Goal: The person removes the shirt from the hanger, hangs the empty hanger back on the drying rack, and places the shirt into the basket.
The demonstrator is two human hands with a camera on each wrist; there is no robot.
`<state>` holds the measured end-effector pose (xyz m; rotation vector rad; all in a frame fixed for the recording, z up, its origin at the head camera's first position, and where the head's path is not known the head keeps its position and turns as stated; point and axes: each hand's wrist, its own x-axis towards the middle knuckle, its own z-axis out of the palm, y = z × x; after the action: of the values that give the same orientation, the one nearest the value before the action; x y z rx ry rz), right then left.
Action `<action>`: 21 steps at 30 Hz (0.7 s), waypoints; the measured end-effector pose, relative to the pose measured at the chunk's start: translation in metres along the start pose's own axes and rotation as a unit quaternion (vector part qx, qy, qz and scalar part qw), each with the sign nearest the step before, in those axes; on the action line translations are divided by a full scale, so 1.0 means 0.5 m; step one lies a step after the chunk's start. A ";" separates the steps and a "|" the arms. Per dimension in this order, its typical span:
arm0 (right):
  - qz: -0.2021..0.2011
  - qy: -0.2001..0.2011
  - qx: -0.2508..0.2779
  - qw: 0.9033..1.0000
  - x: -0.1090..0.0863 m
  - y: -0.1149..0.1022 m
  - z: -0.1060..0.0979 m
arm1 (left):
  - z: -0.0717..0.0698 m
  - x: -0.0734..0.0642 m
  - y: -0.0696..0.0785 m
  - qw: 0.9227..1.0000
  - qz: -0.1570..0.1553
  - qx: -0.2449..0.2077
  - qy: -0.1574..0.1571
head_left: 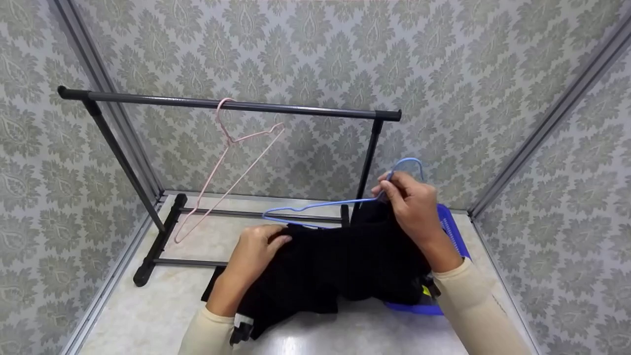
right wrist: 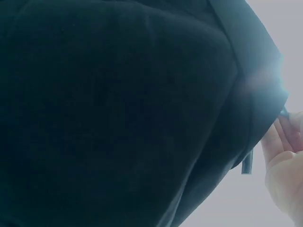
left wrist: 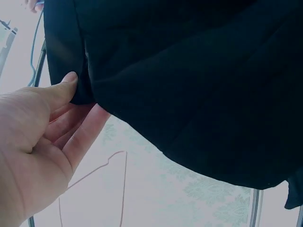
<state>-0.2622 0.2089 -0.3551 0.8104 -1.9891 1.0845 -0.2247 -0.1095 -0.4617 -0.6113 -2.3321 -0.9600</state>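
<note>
A black garment [head_left: 340, 261] hangs between the two hands, its kind hidden by the folds. My left hand [head_left: 254, 251] pinches its top edge at the left; in the left wrist view the thumb [left wrist: 70, 78] lies over the cloth with the fingers behind. My right hand [head_left: 414, 204] pinches the neck of a blue hanger [head_left: 325, 203], whose hook rises above the fingers. One arm of the hanger reaches left above the garment's top edge, and its right part is hidden by the cloth and hand. In the right wrist view the garment [right wrist: 118, 113] fills most of the picture.
A dark clothes rack [head_left: 315, 109] stands at the back left, with a pink hanger [head_left: 212, 172] hooked on its top bar. Behind the right forearm, a blue basket [head_left: 451, 227] sits on the pale floor, partly covered by the garment. Patterned walls [head_left: 315, 49] enclose the space.
</note>
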 end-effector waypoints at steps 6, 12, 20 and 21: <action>-0.035 -0.036 -0.025 0.998 0.015 -0.003 0.014 | -0.001 -0.007 -0.003 0.998 0.003 0.053 0.040; -0.055 -0.060 -0.042 0.996 0.018 -0.007 0.027 | -0.023 0.002 0.015 0.977 0.083 0.130 0.144; -0.067 -0.073 -0.044 0.994 0.026 -0.018 0.038 | -0.044 0.057 0.053 0.976 0.115 0.180 0.036; -0.068 -0.076 -0.040 0.994 0.027 -0.019 0.039 | -0.043 0.063 0.055 0.976 0.116 0.185 0.018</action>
<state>-0.2675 0.1852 -0.3478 0.9947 -2.0544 0.8825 -0.2258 -0.1014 -0.4156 -0.6843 -2.2636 -0.4131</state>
